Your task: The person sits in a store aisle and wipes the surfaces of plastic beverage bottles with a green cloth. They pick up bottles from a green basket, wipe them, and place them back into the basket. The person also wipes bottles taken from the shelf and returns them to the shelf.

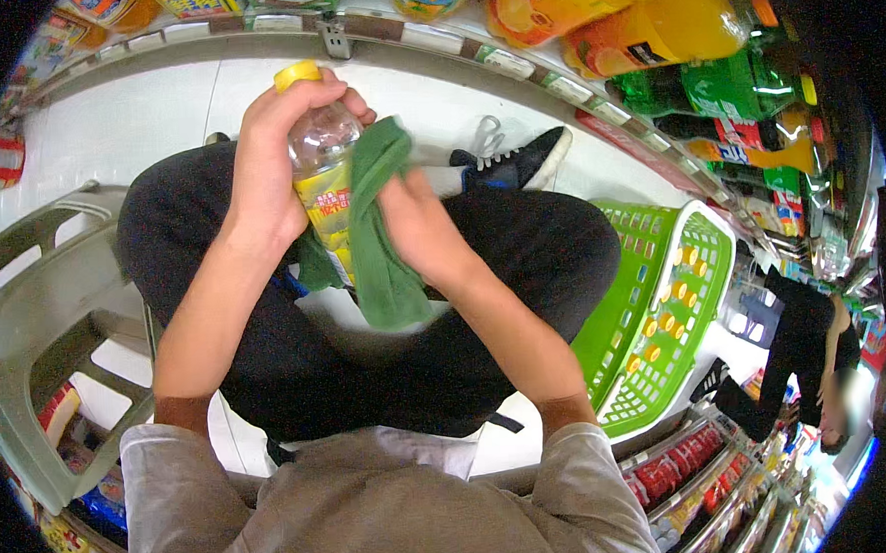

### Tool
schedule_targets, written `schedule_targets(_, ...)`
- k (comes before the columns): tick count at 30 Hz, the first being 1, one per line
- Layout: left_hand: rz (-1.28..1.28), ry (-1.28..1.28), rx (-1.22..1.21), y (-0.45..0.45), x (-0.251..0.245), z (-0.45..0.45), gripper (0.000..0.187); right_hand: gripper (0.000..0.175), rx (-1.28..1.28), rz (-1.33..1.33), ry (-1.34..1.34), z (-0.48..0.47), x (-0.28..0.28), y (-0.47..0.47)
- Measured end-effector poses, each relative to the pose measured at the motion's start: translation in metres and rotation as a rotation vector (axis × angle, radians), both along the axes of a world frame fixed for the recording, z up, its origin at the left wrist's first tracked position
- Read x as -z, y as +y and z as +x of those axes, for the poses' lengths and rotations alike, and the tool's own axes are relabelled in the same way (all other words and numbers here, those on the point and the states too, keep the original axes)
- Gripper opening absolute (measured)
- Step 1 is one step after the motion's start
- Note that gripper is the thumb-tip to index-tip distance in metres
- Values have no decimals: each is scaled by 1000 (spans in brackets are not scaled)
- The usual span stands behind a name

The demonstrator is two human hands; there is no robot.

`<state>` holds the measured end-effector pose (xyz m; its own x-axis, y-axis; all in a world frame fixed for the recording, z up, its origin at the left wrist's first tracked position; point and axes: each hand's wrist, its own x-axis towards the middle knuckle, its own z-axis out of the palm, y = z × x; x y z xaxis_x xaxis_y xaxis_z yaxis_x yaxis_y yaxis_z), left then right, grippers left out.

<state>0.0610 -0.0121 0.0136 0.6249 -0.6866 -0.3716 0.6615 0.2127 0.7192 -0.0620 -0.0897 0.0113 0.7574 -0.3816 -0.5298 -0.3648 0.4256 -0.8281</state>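
My left hand (272, 161) grips a clear plastic bottle (321, 200) near its shoulder, with the fingers curled around its far side below the yellow cap. The bottle stands tilted over my lap and bears a yellow printed label. My right hand (419, 221) holds a green cloth (382, 242) against the bottle's right side. One end of the cloth hangs down, and another part shows to the left behind the bottle. The cloth hides much of the right hand's fingers and the bottle's lower end.
To the right stands a green plastic basket (637, 244) holding several yellow-capped bottles (667, 321). A grey plastic frame (11, 352) with cut-outs is at left. Shelves with orange drink bottles (648, 33) curve ahead and right. A person (800, 348) is at far right, near packaged goods.
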Motion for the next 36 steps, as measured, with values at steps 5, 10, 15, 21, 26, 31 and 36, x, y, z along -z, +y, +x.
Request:
schedule_targets(5, -211, -68, 54, 8, -14, 9, 17, 38, 117, 257, -40, -7, 10, 2)
schedule_targets(10, -226, 3, 26, 6, -7, 12, 17, 35, -136, -14, -202, -8, 1, 5)
schedule_targets(15, -211, 123, 12, 4, -2, 10, 17, 30, 47, 242, 23, 0, -10, -3)
schedule_targets(21, -323, -41, 94, 9, -11, 13, 19, 35, 2, 131, -68, -9, -4, 6)
schedule_targets(26, -313, 10, 58, 7, -8, 15, 20, 33, -90, 47, -189, -10, -3, 7)
schedule_targets(31, -342, 60, 59, 9, -14, 14, 20, 31, -33, 262, -18, -8, 1, 0)
schedule_targets(36, -406, 29, 78, 13, -9, 26, 21, 39, -68, 704, -308, -21, 37, 5)
